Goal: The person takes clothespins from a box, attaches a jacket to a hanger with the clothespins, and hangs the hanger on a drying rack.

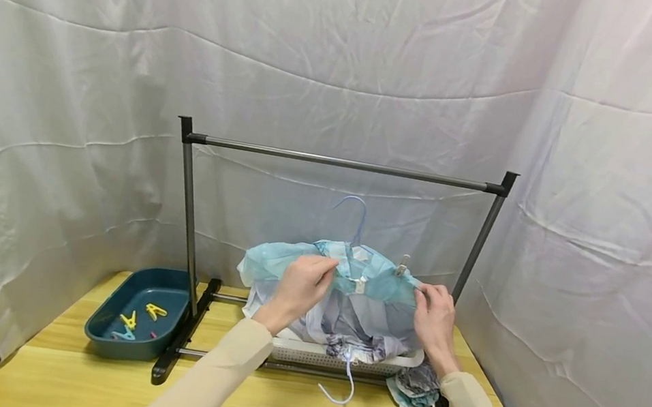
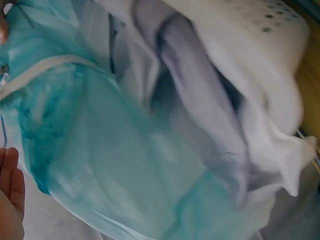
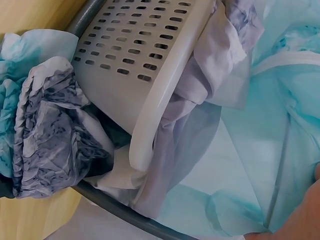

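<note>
A sheer light-blue garment with a white band lies over a heap of lilac-grey clothing. The blue hook of a hanger rises from its neck. My right hand pinches the garment's right edge. Close to the collar, my left hand is bent over the cloth; in the left wrist view its fingers stand apart from the fabric. A pale clothespin grips the garment's right shoulder, and a small white piece sits at its front middle.
The clothing heap fills a white perforated basket under a grey metal rack. A second hanger hook hangs over its front. At right lies a bunched patterned garment. A dark teal tub at left holds yellow and blue clothespins.
</note>
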{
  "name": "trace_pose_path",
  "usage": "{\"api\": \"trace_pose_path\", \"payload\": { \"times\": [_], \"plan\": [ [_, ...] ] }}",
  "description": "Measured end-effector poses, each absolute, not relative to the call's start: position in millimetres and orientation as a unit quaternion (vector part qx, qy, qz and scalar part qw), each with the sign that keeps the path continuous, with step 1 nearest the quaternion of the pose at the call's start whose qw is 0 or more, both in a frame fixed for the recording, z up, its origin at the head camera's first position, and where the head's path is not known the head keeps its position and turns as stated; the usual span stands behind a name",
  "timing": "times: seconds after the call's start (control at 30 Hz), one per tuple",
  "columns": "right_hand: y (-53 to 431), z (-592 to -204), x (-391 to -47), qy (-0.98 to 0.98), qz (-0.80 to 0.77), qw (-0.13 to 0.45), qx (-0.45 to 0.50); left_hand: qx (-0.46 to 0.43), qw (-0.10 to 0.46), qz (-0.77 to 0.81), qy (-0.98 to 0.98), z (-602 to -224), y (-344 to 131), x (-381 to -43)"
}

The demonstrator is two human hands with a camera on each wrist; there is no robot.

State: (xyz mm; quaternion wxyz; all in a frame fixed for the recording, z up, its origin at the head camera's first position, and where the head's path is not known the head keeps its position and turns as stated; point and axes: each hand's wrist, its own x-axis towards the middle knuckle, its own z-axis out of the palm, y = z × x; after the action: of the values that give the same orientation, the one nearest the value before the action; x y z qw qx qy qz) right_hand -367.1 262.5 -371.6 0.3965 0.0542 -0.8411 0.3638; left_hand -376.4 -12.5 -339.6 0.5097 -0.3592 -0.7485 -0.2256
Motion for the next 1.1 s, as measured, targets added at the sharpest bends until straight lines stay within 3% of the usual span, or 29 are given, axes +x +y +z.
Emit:
{"api": "trace_pose_path", "payload": {
  "times": [0.23, 0.83, 1.1],
  "plan": [
    [267.9, -371.4, -367.0, -0.840, 0.366, 0.398, 0.047, -0.349, 0.492, -0.245, -0.758, -356.3, -44.6, -378.9],
    [271.6, -371.0, -365.8, -0.843, 0.371, 0.388, 0.035, -0.263, 0.384, -0.287, -0.837, -410.3, -128.5, -366.5],
    [276.2, -372.1, -366.4, -0.838, 0.373, 0.396, 0.033, -0.199, 0.384, -0.286, -0.855, -426.5, -171.2, -366.8]
  ]
}}
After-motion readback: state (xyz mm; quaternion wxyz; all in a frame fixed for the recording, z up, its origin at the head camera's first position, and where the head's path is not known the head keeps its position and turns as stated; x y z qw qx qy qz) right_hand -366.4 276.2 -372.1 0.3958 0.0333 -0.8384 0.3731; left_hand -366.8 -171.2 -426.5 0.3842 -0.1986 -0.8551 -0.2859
